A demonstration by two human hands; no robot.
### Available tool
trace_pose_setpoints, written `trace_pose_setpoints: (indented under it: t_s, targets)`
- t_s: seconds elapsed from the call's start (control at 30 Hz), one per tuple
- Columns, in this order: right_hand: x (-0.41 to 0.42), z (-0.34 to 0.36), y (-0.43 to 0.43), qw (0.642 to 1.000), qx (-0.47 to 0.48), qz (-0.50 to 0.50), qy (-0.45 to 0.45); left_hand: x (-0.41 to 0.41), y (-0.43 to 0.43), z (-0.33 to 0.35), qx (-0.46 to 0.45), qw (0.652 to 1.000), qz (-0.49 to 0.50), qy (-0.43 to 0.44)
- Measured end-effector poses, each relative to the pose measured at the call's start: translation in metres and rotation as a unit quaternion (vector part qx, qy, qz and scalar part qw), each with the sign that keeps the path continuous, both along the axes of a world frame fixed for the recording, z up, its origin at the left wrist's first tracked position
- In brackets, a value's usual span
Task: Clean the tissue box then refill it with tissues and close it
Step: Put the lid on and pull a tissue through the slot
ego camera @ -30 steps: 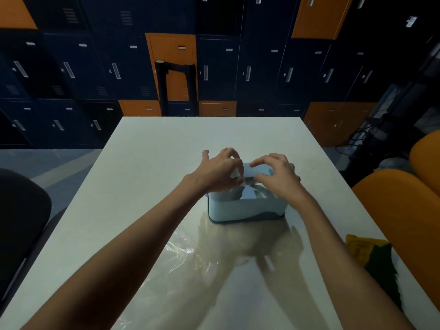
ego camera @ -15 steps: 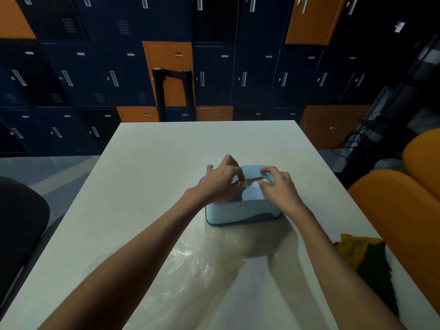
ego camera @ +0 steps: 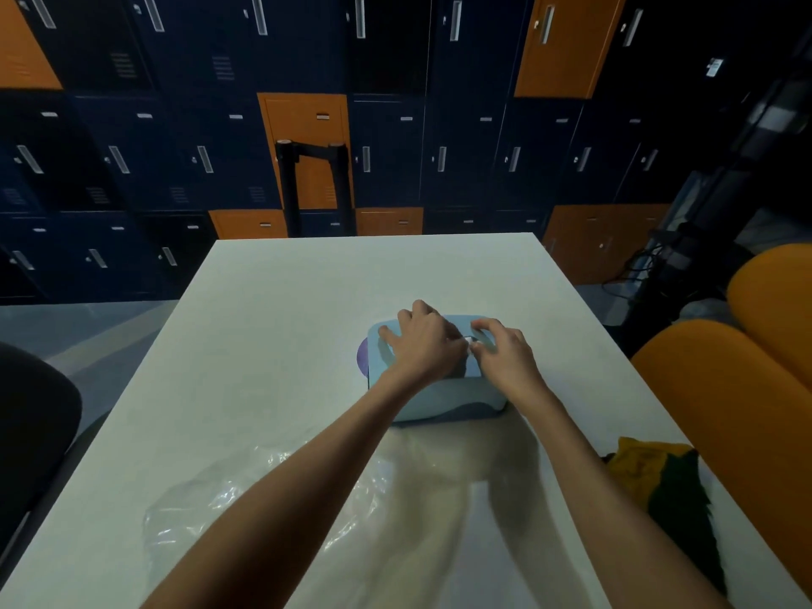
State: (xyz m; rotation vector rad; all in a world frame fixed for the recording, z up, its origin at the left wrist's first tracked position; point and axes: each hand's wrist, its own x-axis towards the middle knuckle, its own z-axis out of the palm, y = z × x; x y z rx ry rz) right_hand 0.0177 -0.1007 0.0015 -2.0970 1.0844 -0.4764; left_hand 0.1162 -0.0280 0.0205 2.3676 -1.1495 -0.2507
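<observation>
Here, a smooth, round-cornered, pale-blue tissue box (ego camera: 439, 397) stands on the white table (ego camera: 285, 323).
The left hand (ego camera: 422, 345) lies spread on its lid at 9 o'clock; the right hand (ego camera: 501, 353), at 3 o'clock, seemingly pinches a white tissue (ego camera: 471, 340).

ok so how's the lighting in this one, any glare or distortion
Head view: dim, lockers near black; shadows fall on the table toward the camera; glints on the plastic wrap; wide lens bows the locker lines; tissue by the right hand soft.
</observation>
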Motion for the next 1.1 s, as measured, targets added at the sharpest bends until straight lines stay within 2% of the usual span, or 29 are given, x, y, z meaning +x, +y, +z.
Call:
trace_pose_setpoints:
  t_s: [0.13,0.23,0.3,0.4,0.47,0.63,0.83,0.97,1.1]
  targets:
    - [0.0,-0.003,-0.002,1.0,0.003,-0.003,-0.006,0.01,0.022,-0.01,-0.126,0.985,-0.11,-0.044]
    - [-0.001,-0.006,-0.003,1.0,0.007,0.006,0.002,0.017,0.033,-0.017,-0.17,0.97,-0.164,-0.059]
    - [-0.001,-0.006,-0.004,1.0,0.014,0.014,0.015,0.018,0.037,-0.01,-0.149,0.974,-0.165,-0.032]
    - [-0.002,-0.006,-0.006,0.999,0.023,0.01,0.021,0.016,0.027,0.006,-0.033,0.993,-0.109,-0.004]
    - [-0.002,-0.006,-0.005,1.0,0.022,0.007,0.019,0.012,0.014,0.013,0.008,0.998,-0.066,-0.009]
    - [-0.001,-0.006,-0.003,1.0,0.017,0.004,0.016,0.001,-0.009,0.014,-0.022,0.999,-0.026,0.015]
    - [-0.001,-0.006,-0.003,1.0,0.02,-0.002,0.019,-0.001,-0.01,0.013,-0.055,0.995,-0.017,-0.085]
    - [-0.002,-0.004,-0.001,1.0,0.01,0.003,0.013,0.005,-0.005,0.013,-0.019,0.995,-0.05,-0.086]
    - [-0.003,-0.004,0.0,0.999,-0.042,0.033,0.01,0.013,0.001,0.015,0.04,0.991,-0.087,-0.093]
